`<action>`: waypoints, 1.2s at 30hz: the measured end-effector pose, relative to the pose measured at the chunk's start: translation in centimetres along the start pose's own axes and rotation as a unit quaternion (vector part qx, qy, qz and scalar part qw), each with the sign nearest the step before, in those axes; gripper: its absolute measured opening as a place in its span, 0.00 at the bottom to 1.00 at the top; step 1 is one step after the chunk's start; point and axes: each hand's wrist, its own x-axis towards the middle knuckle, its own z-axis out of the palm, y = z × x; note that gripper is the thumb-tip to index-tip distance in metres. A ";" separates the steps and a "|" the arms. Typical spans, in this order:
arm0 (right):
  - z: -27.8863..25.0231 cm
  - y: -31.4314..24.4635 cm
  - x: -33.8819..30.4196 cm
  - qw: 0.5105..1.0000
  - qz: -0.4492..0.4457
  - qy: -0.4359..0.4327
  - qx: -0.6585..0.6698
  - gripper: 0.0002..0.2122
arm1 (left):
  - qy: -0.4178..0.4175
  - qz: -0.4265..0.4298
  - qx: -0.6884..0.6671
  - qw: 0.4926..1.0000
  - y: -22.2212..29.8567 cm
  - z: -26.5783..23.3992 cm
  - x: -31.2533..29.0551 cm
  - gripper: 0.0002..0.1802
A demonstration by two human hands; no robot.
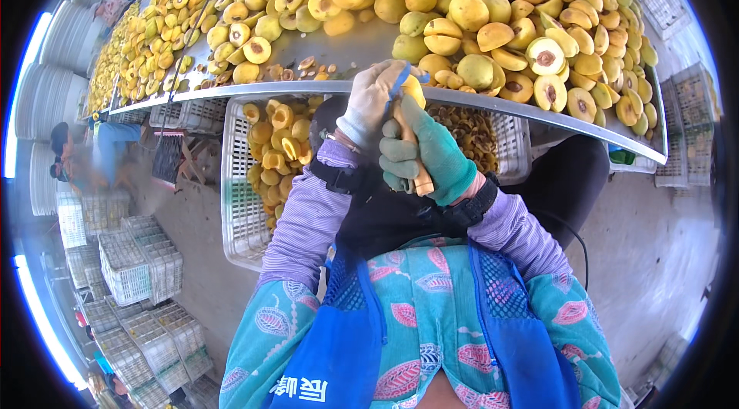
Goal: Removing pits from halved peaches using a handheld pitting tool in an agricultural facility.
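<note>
My left hand, in a whitish glove with a blue strip near the fingertips, is closed on a yellow peach piece at the table's near edge. My right hand, in a green and grey glove, wraps round a tool with a wooden handle. The tool's upper end meets the peach, but its working tip is hidden. Beyond both hands, halved yellow peaches lie heaped on the metal table, many with the brown pit showing. Small brown scraps lie near the edge.
Below the table edge at left, a white crate holds hollowed peach halves. Another crate at right contains brown pits or scraps. Stacked crates stand on the left floor, more at far right. Other people sit at far left.
</note>
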 end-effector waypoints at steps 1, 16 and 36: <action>0.2 0.0 -0.1 0.985 -0.025 0.076 -0.150 0.19 | -0.023 0.034 0.035 0.999 0.1 0.0 0.1 0.19; 0.0 0.8 0.0 0.954 0.150 -0.226 0.127 0.19 | 0.067 0.007 0.019 0.998 4.3 -0.3 -4.9 0.26; -1.1 -2.1 -1.0 0.878 -0.175 0.186 -0.405 0.16 | 0.153 -0.062 0.654 0.738 5.4 -11.7 13.5 0.35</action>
